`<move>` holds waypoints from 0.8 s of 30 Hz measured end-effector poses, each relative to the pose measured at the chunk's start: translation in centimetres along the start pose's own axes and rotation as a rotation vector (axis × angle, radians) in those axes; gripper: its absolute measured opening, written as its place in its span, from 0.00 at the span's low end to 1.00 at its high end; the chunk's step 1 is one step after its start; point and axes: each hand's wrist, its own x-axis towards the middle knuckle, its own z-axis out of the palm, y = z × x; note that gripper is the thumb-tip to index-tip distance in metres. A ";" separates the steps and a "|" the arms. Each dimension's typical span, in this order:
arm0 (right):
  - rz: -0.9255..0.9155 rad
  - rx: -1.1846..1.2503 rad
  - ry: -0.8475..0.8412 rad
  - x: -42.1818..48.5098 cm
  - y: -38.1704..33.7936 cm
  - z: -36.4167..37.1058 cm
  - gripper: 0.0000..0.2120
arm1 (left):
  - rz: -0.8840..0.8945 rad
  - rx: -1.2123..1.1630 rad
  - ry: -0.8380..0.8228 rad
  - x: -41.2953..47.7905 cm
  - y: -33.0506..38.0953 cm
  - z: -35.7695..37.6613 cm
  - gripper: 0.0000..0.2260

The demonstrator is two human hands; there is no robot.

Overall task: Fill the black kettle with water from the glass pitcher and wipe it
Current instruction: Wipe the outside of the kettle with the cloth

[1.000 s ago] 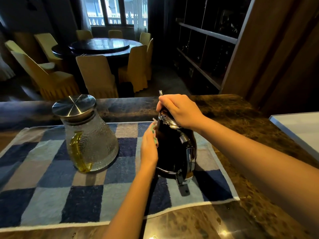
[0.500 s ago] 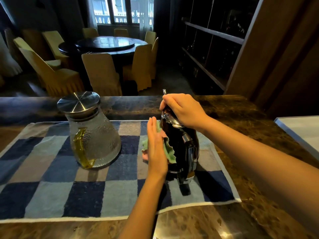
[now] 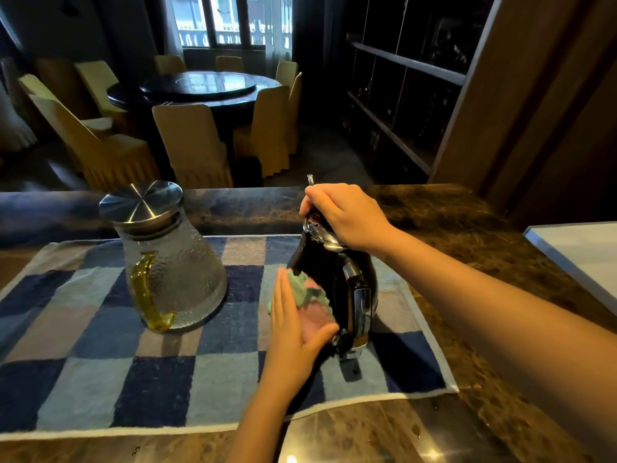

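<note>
The black kettle [image 3: 325, 265] with a chrome lid and handle stands on a blue checked towel [image 3: 150, 379]. My right hand [image 3: 344, 215] sits on top of it, fingers curled over the lid. My left hand [image 3: 290, 325] presses a green and pink cloth [image 3: 309, 292] flat against the kettle's left side, fingers straight and thumb spread under the cloth. To the left on the same towel stands the textured glass pitcher [image 3: 173, 269], with a steel lid and a yellow handle facing me; no hand touches it.
The towel lies on a dark marble counter [image 3: 467, 228] with water drops near its front edge. A white board [image 3: 584, 252] lies at the right edge. Beyond the counter are a round dining table, yellow-covered chairs and dark shelving.
My left hand has brought the cloth into view and slid it along the kettle's left side toward me. My right hand has stayed on the lid. The pitcher has not moved.
</note>
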 end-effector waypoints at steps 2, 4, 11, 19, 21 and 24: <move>0.015 0.003 -0.007 0.0 -0.2 0.0 0.19 | -0.013 0.123 -0.007 -0.6 -0.4 0.1 0.49; 0.014 0.001 -0.010 -0.1 -0.3 0.0 0.19 | -0.079 0.096 0.006 -0.3 -0.2 -0.1 0.46; -0.024 -0.080 -0.024 -0.2 -0.3 -0.1 0.15 | 0.082 -0.078 0.125 5.7 4.4 -1.0 0.42; -0.024 -0.018 0.015 0.0 0.0 0.1 0.18 | -0.324 -0.422 0.300 3.2 4.1 1.2 0.16; -0.019 -0.015 0.018 -0.1 0.1 0.2 0.18 | -0.315 -0.488 0.339 1.9 5.5 2.1 0.11; 0.014 0.027 0.018 0.0 0.0 0.3 0.19 | -0.108 -0.459 0.273 4.5 6.9 1.0 0.21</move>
